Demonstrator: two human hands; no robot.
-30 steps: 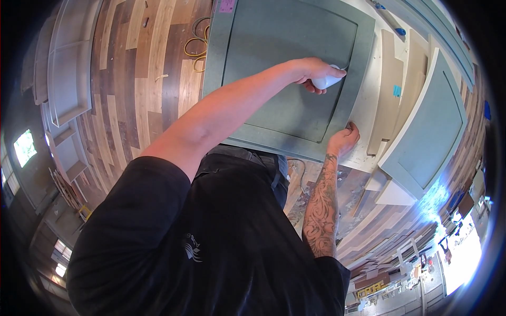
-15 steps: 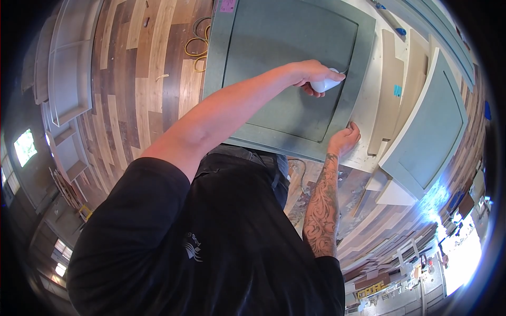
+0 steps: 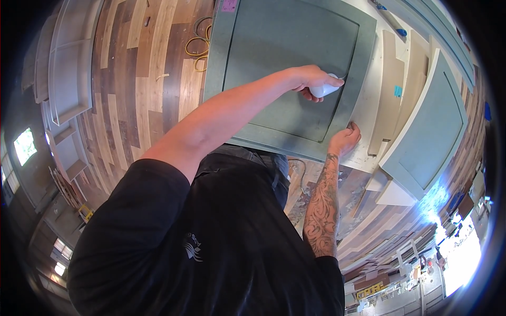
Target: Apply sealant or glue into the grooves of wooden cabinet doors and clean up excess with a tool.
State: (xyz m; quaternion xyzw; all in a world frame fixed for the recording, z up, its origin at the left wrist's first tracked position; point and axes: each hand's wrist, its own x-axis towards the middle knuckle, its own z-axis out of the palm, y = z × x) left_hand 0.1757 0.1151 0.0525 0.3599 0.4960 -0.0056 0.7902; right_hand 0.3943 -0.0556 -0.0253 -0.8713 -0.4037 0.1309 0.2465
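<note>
A grey-green cabinet door (image 3: 284, 37) with a recessed centre panel lies flat in front of me. Over its right part, my left hand (image 3: 311, 81) is wrapped round a white squeeze bottle (image 3: 326, 88). The bottle is tilted, its tip end beside the groove (image 3: 345, 79) along the panel's right side; whether it touches cannot be seen. At the door's near right corner, my right hand (image 3: 345, 139) has its fingers curled closed by the edge. Anything inside those fingers is hidden.
Right of the door, a white surface (image 3: 363, 113) carries tan boards (image 3: 387, 92) and a blue-ended tool (image 3: 392, 21). Another grey-green door (image 3: 429, 131) leans farther right. A yellow hose (image 3: 197, 50) lies on the plank floor (image 3: 153, 68), with white drawer boxes (image 3: 74, 58) at far left.
My left hand and the bottle have shifted slightly toward me along the door's right side. My right hand stays in place at the corner.
</note>
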